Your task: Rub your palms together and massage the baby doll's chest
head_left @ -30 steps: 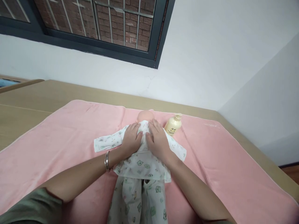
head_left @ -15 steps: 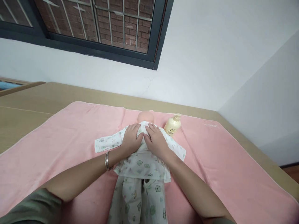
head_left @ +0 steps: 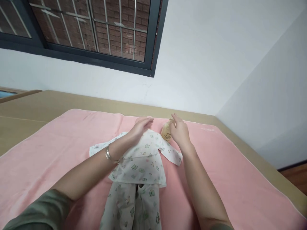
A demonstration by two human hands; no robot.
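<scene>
Clothing already covered the doll (head_left: pixel 137 166), which lay on its back on the pink towel (head_left: pixel 59 140) with printed top and trousers both on, so the dressing looked largely finished. The left hand (head_left: pixel 141 126) hovered flat and open-fingered over the doll's head, holding nothing. The right hand (head_left: pixel 178 131), fingers loosely curled, sat at the lotion bottle (head_left: pixel 166 133) just right of the head, perhaps touching it.

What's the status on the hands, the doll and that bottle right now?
Left hand open, flat over the doll's head end. Right hand at the yellow pump bottle, grip unclear. Doll's printed outfit on the pink towel. Nothing in the way.
</scene>
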